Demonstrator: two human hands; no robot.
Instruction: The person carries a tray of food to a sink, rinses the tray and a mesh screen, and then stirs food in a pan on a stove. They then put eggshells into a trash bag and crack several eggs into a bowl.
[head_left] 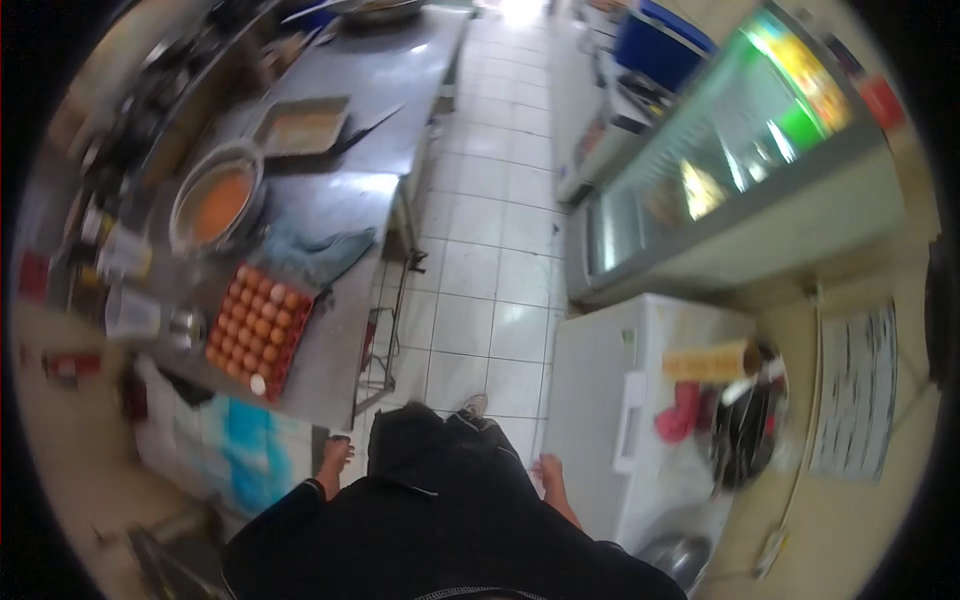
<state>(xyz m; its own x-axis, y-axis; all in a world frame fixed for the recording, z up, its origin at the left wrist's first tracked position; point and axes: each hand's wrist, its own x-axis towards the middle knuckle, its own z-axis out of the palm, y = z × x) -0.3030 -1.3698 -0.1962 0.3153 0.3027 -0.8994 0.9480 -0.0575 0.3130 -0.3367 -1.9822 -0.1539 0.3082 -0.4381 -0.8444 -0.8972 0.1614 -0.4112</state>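
From where I stand, the egg tray point(260, 330) sits on the steel table point(335, 345), by its near end, and its cups look nearly all filled with brown eggs that seem whole; one paler patch point(258, 385) at the tray's near corner could be an egg or a bit of shell. Farther along, toward the wall-side edge, the wide bowl point(218, 205) already has something orange in it, and the rectangular pan point(300, 128) past it shows a little of a similar colour. So part of the food is in vessels, while the eggs I'd judge mostly unused. A blue-grey cloth point(318, 255) lies just beyond the tray, near the aisle-side edge. The left hand point(335, 458) hangs off the table's near end, its fingers bent inward, with a small dark patch beside them; I can't tell whether they close on anything. The right hand point(547, 472) is beside the white freezer point(600, 400), its fingers too blurred to say if they're together or apart, or touching its side. What's in the bowl I can't name, clutter along the wall smears into shapes, and the far end of the table is cut off.
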